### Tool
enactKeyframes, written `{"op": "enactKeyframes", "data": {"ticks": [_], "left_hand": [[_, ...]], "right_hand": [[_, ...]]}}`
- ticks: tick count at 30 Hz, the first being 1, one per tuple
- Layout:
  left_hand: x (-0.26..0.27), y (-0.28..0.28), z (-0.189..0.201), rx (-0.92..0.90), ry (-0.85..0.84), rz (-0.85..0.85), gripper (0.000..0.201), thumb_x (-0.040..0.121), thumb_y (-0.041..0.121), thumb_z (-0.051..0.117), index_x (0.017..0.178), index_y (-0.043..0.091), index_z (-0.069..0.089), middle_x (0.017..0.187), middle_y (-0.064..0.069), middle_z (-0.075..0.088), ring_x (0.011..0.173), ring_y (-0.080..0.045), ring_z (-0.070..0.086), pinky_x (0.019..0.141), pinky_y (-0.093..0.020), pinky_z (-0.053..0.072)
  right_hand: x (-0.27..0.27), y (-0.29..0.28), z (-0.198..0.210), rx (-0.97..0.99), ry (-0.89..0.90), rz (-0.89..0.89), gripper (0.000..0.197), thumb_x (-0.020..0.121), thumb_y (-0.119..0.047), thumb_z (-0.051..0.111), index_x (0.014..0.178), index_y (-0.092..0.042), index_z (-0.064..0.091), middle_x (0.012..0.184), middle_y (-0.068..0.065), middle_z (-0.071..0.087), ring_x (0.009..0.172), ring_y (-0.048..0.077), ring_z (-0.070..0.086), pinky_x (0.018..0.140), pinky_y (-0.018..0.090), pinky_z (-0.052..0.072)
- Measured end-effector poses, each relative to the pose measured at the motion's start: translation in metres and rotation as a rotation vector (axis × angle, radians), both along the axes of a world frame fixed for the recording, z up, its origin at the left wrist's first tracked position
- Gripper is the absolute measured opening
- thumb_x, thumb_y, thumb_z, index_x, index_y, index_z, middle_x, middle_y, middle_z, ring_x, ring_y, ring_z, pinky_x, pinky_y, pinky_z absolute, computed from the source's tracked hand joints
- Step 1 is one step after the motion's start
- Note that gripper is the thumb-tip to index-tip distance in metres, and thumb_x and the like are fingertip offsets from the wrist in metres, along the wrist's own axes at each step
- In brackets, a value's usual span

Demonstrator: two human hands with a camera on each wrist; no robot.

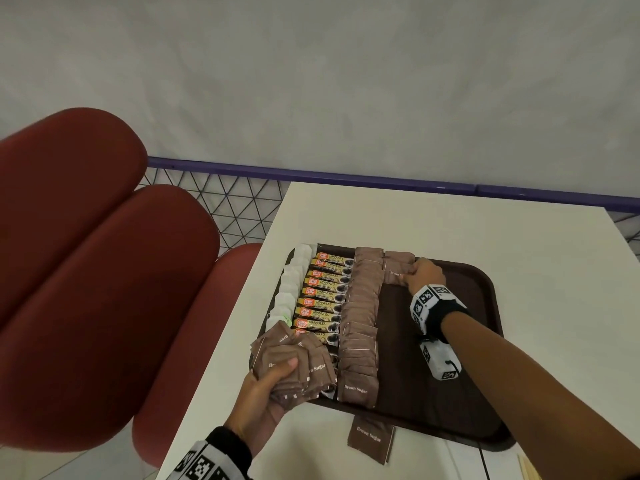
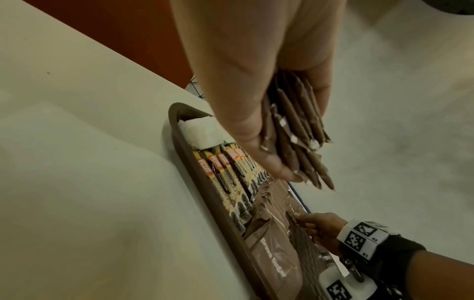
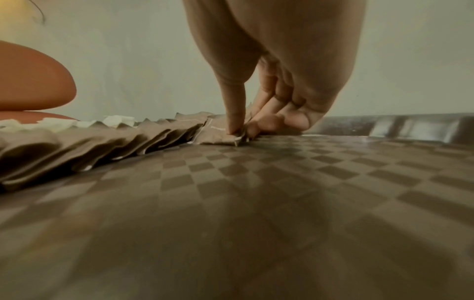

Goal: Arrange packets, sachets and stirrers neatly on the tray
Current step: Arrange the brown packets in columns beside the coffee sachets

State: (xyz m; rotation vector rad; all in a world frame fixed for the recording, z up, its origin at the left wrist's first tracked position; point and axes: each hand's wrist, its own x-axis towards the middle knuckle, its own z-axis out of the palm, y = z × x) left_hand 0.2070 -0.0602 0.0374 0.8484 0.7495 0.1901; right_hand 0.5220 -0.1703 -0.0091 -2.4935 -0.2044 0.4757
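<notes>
A dark brown tray (image 1: pixel 460 375) holds a column of white sachets (image 1: pixel 291 289), a column of coffee granule sticks (image 1: pixel 323 292) and an overlapping column of brown sugar sachets (image 1: pixel 360 327). My left hand (image 1: pixel 273 386) grips a fanned bundle of brown sugar sachets (image 1: pixel 298 362) above the tray's near left corner; the left wrist view shows this bundle (image 2: pixel 295 138) edge-on. My right hand (image 1: pixel 415 275) pinches a brown sugar sachet (image 1: pixel 394 273) lying at the top of a second brown column near the tray's far rim. Thumb and fingers (image 3: pixel 234 113) press that sachet (image 3: pixel 218 136) onto the tray.
One brown sugar sachet (image 1: pixel 370 438) lies on the white table (image 1: pixel 450 220) just off the tray's near edge. Wooden stirrers (image 1: pixel 528 469) show at the bottom right. Red padded seats (image 1: pixel 104 271) stand left of the table, with a blue rail and mesh behind.
</notes>
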Motion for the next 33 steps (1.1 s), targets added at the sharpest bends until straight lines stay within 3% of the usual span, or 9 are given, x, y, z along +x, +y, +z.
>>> {"op": "enactKeyframes", "data": {"ticks": [4, 6, 9, 12, 15, 18, 21, 27, 33], "left_hand": [[0.001, -0.001, 0.0, -0.014, -0.009, -0.013, 0.044, 0.072, 0.008, 0.062, 0.116, 0.005, 0.061, 0.11, -0.023, 0.068, 0.102, -0.043, 0.064, 0.071, -0.045, 0.059], [0.001, -0.002, 0.001, -0.01, -0.013, -0.016, 0.044, 0.072, 0.008, 0.061, 0.115, 0.005, 0.061, 0.11, -0.023, 0.068, 0.102, -0.042, 0.064, 0.073, -0.046, 0.058], [0.002, -0.005, 0.001, -0.003, -0.026, -0.016, 0.045, 0.072, 0.008, 0.062, 0.117, 0.005, 0.061, 0.111, -0.023, 0.067, 0.099, -0.039, 0.065, 0.078, -0.047, 0.057], [0.004, -0.008, 0.002, -0.011, -0.024, -0.003, 0.045, 0.071, 0.008, 0.062, 0.116, 0.005, 0.061, 0.111, -0.023, 0.067, 0.096, -0.037, 0.066, 0.076, -0.046, 0.058], [0.005, -0.011, 0.001, -0.027, -0.014, 0.018, 0.048, 0.071, 0.008, 0.063, 0.119, 0.004, 0.06, 0.113, -0.023, 0.066, 0.103, -0.04, 0.062, 0.08, -0.049, 0.055], [0.006, -0.015, 0.0, -0.032, -0.001, 0.032, 0.049, 0.073, 0.008, 0.063, 0.121, 0.004, 0.058, 0.114, -0.023, 0.066, 0.107, -0.042, 0.061, 0.081, -0.049, 0.055], [0.007, -0.019, 0.001, -0.044, -0.013, 0.049, 0.043, 0.078, 0.005, 0.061, 0.12, 0.004, 0.059, 0.112, -0.023, 0.067, 0.096, -0.036, 0.067, 0.074, -0.047, 0.058], [0.01, -0.03, 0.008, -0.041, -0.04, 0.039, 0.029, 0.089, 0.001, 0.052, 0.117, 0.001, 0.06, 0.107, -0.023, 0.068, 0.084, -0.03, 0.071, 0.062, -0.038, 0.058], [0.01, -0.034, 0.011, -0.025, 0.002, 0.039, 0.033, 0.086, 0.004, 0.055, 0.119, -0.002, 0.058, 0.111, -0.026, 0.066, 0.095, -0.038, 0.066, 0.069, -0.041, 0.058]], "right_hand": [[0.0, -0.002, -0.001, 0.031, -0.03, -0.02, 0.02, 0.081, -0.008, 0.064, 0.097, -0.004, 0.052, 0.109, 0.017, 0.062, 0.101, 0.033, 0.058, 0.082, 0.034, 0.048], [-0.003, -0.004, 0.0, 0.057, -0.069, -0.028, 0.023, 0.081, -0.007, 0.064, 0.096, -0.006, 0.046, 0.108, 0.019, 0.06, 0.1, 0.034, 0.057, 0.078, 0.035, 0.046], [-0.01, -0.007, 0.002, 0.093, -0.129, -0.027, 0.038, 0.08, -0.011, 0.067, 0.108, -0.001, 0.044, 0.114, 0.022, 0.053, 0.105, 0.037, 0.051, 0.084, 0.042, 0.047], [-0.026, -0.011, 0.01, 0.193, -0.142, -0.013, 0.04, 0.081, -0.012, 0.067, 0.111, 0.001, 0.045, 0.116, 0.021, 0.05, 0.107, 0.036, 0.05, 0.087, 0.038, 0.042], [-0.056, -0.014, 0.023, 0.295, -0.103, 0.039, 0.025, 0.082, -0.012, 0.065, 0.1, -0.007, 0.049, 0.107, 0.016, 0.054, 0.099, 0.03, 0.054, 0.08, 0.031, 0.04], [-0.094, -0.02, 0.037, 0.381, 0.017, 0.186, 0.015, 0.085, -0.014, 0.063, 0.09, -0.014, 0.048, 0.086, 0.0, 0.054, 0.084, 0.018, 0.053, 0.065, 0.019, 0.038], [-0.129, -0.029, 0.055, 0.424, 0.198, 0.385, 0.016, 0.086, -0.022, 0.062, 0.092, -0.014, 0.049, 0.08, -0.01, 0.05, 0.08, 0.01, 0.05, 0.065, 0.014, 0.038], [-0.167, -0.032, 0.061, 0.435, 0.592, 0.504, 0.03, 0.084, -0.012, 0.065, 0.103, -0.014, 0.043, 0.08, -0.002, 0.049, 0.057, 0.006, 0.051, 0.045, 0.015, 0.043], [-0.171, -0.035, 0.059, 0.539, 0.638, 0.489, 0.032, 0.081, -0.003, 0.066, 0.101, -0.01, 0.043, 0.073, 0.002, 0.051, 0.039, 0.001, 0.053, 0.039, 0.014, 0.044]]}}
